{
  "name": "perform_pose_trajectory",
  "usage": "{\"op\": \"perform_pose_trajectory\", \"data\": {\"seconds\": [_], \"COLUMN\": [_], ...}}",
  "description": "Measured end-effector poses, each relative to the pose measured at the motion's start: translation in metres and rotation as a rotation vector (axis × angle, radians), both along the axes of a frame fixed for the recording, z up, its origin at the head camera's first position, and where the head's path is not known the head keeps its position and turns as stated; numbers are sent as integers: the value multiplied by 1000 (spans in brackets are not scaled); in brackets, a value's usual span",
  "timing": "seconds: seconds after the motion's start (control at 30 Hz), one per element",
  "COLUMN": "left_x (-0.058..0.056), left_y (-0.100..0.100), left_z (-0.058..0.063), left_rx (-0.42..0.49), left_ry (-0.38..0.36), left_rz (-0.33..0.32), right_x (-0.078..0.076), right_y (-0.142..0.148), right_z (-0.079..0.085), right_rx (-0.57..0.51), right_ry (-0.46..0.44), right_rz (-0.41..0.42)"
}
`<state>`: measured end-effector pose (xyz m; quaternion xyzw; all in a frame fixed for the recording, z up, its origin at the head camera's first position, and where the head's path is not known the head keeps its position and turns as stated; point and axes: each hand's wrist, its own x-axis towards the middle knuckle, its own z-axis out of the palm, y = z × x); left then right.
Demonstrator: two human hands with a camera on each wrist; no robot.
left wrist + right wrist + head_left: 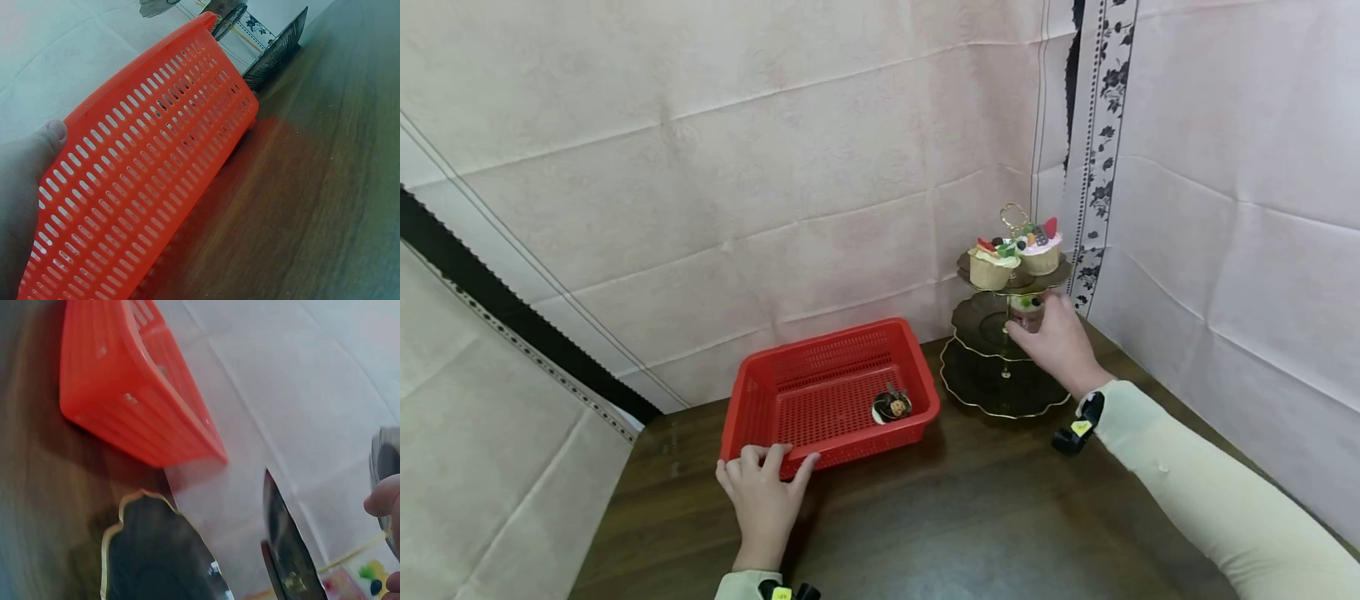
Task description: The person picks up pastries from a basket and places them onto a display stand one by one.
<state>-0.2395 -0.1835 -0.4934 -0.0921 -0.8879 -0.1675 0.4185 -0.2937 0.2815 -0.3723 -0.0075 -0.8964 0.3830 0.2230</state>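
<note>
My left hand (763, 500) grips the near left rim of a red plastic basket (760, 392). The thumb (55, 132) lies at the rim of its slotted wall in the left wrist view. A small dark round cake (892, 406) sits inside the basket. My right hand (1060, 342) reaches in at the middle tier of a three-tier cake stand (977, 321), holding a small fruit-topped cake (1026, 304) between thumb and fingers. The hand partly hides this cake. Its green and dark-berry topping shows at the right wrist view's lower right.
Two fruit-topped cupcakes, one cream (992, 271) and one pink (1041, 254), stand on the top tier. A gold ring handle (1014, 218) rises behind them. Cloth-covered walls (775, 167) border the brown wooden table (925, 517) at the back and sides.
</note>
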Motion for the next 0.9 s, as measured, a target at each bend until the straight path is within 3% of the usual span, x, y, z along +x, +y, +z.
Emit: {"op": "perform_pose_trajectory", "data": {"seconds": [0.27, 0.43, 0.9], "left_x": [-1, 0, 1], "left_y": [2, 3, 1], "left_z": [0, 1, 0], "left_rx": [7, 13, 21], "left_ry": [-3, -17, -21], "left_rz": [-7, -1, -3], "right_x": [9, 8, -22], "right_y": [-33, -63, -150], "right_z": [-5, -6, -27], "right_rx": [35, 33, 31], "right_ry": [80, 129, -113], "right_rz": [28, 104, 367]}}
